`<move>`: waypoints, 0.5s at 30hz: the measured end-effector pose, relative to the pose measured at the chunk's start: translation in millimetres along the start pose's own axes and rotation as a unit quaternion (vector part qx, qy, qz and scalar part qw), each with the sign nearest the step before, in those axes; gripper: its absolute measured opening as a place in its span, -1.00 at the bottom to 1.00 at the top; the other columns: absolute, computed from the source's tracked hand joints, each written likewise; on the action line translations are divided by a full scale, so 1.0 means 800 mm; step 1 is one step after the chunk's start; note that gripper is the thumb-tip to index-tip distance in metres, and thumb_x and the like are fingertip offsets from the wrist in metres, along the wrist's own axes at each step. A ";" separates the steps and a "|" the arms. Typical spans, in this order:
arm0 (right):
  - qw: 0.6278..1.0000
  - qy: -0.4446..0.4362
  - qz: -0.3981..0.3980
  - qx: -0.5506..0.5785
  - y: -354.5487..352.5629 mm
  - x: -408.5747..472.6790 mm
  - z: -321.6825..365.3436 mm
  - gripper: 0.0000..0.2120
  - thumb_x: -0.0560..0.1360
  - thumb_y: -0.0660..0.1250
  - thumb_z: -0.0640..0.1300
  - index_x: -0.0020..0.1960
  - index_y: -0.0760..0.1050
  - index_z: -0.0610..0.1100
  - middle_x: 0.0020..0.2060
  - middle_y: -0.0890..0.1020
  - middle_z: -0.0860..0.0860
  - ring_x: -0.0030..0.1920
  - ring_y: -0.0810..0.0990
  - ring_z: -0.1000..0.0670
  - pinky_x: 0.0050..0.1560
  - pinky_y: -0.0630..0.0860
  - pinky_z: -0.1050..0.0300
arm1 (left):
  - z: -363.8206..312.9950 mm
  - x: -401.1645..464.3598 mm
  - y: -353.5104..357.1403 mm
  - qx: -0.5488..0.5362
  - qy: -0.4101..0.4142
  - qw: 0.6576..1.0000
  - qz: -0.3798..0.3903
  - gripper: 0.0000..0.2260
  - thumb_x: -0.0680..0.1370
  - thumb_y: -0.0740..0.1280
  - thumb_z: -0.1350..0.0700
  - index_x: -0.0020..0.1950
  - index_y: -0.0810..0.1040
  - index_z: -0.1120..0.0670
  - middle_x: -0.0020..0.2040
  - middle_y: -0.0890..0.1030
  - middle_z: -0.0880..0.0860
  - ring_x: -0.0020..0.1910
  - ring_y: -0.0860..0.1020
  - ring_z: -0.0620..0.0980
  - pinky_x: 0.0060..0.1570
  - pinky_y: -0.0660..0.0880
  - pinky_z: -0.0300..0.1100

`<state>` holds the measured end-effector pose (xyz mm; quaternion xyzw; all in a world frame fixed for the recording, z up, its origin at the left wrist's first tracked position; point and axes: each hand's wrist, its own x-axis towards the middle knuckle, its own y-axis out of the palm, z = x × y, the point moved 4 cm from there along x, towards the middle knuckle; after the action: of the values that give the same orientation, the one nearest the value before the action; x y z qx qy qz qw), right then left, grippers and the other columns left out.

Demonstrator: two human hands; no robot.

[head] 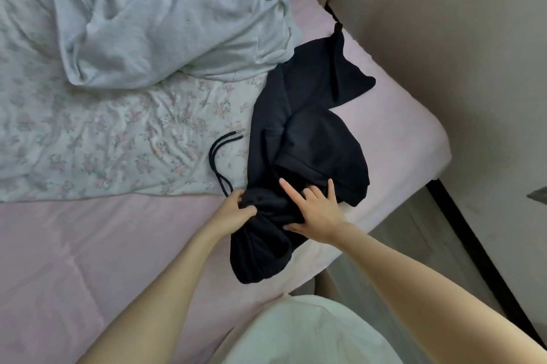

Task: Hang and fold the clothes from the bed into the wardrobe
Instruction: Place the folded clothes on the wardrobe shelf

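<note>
Soft black hoodie [307, 138], thick and rumpled, sprawls by the bed's [88, 245] right edge, near its corner, on a smooth pink sheet. Two black cords [219, 156] loop off it onto the creased floral sheet [118, 132]. Left hand [233, 209] pinches a bunched fold of the hoodie; right hand [316, 209] presses down on it, fingers spread. A grey crumpled garment [165, 23] lies toward the far edge.
</note>
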<state>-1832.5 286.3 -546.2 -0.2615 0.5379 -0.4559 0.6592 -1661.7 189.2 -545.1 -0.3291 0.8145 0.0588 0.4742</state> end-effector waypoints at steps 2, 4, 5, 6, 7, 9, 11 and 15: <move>0.996 -0.018 0.019 0.080 -0.024 -0.012 0.006 -0.08 0.42 0.24 0.34 0.37 -0.47 0.30 0.16 0.37 0.01 0.31 0.29 -0.04 0.43 -0.15 -0.30 | -0.027 -0.013 -0.007 -0.105 -0.014 0.994 0.031 -0.65 0.50 0.32 0.19 0.29 0.45 0.08 0.13 0.59 0.07 0.05 0.59 -0.02 -0.04 0.50 -0.21; 0.988 -0.058 0.013 0.141 -0.053 -0.029 0.019 -0.12 0.38 0.24 0.38 0.41 -0.36 0.38 0.23 0.33 0.03 0.27 0.33 0.00 0.40 0.06 -0.14 | -0.061 -0.026 -0.011 -0.131 -0.011 0.990 0.055 -0.74 0.52 0.33 0.16 0.21 0.54 0.14 0.12 0.62 0.15 0.02 0.61 0.02 -0.01 0.52 -0.17; 0.984 -0.066 -0.005 0.167 -0.071 -0.039 0.024 -0.15 0.37 0.25 0.38 0.44 -0.24 0.37 0.23 0.35 0.06 0.23 0.36 0.03 0.36 0.16 -0.03 | -0.080 -0.037 -0.011 -0.149 -0.007 0.986 0.077 -0.77 0.54 0.33 0.10 0.15 0.59 0.16 0.13 0.62 0.18 0.02 0.62 0.04 0.03 0.52 -0.14; 0.976 -0.057 -0.023 0.209 -0.086 -0.048 0.025 -0.19 0.37 0.29 0.36 0.46 -0.09 0.32 0.21 0.39 0.10 0.20 0.40 0.06 0.32 0.24 0.06 | -0.097 -0.048 -0.009 -0.184 -0.015 0.977 0.111 -0.74 0.55 0.32 0.01 0.11 0.62 0.16 0.13 0.63 0.19 0.03 0.63 0.04 0.06 0.51 -0.11; 0.962 -0.032 -0.043 0.269 -0.101 -0.056 0.023 -0.26 0.37 0.34 0.30 0.44 0.08 0.23 0.18 0.44 0.15 0.17 0.43 0.11 0.27 0.31 0.12 | -0.114 -0.060 -0.005 -0.228 -0.023 0.962 0.150 -0.66 0.55 0.30 -0.09 0.11 0.64 0.14 0.12 0.64 0.16 0.05 0.63 0.04 0.09 0.50 -0.09; 0.905 0.037 -0.097 0.412 -0.138 -0.074 0.011 -0.51 0.43 0.39 0.16 0.30 0.34 0.11 0.08 0.53 0.24 0.11 0.50 0.17 0.13 0.44 0.23 | -0.156 -0.084 0.000 -0.293 0.007 0.934 0.204 -0.53 0.55 0.20 -0.24 0.18 0.59 0.10 0.02 0.67 0.10 0.00 0.64 0.02 0.11 0.46 -0.07; 0.833 0.093 -0.164 0.520 -0.169 -0.086 -0.007 -0.85 0.52 0.30 0.06 0.09 0.47 0.12 -0.05 0.60 0.28 0.05 0.57 0.18 -0.02 0.48 0.37 | -0.191 -0.100 0.004 -0.259 0.070 0.942 0.201 -0.51 0.52 0.13 -0.31 0.22 0.53 0.01 -0.07 0.68 0.05 -0.10 0.62 -0.02 0.03 0.45 -0.10; 0.724 0.126 -0.190 0.652 -0.216 -0.121 -0.033 -0.88 0.56 0.20 0.11 0.03 0.50 0.21 -0.07 0.66 0.27 0.00 0.61 0.23 -0.09 0.51 0.39 | -0.254 -0.142 0.030 -0.108 0.188 0.964 0.157 -0.44 0.42 0.23 -0.33 0.35 0.41 -0.09 0.23 0.55 -0.05 0.20 0.49 -0.12 0.28 0.36 -0.16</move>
<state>-1913.1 297.9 -363.5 0.1955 0.1254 -0.8384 0.4931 -1787.0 179.5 -347.8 -0.2515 0.9192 0.1573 0.2591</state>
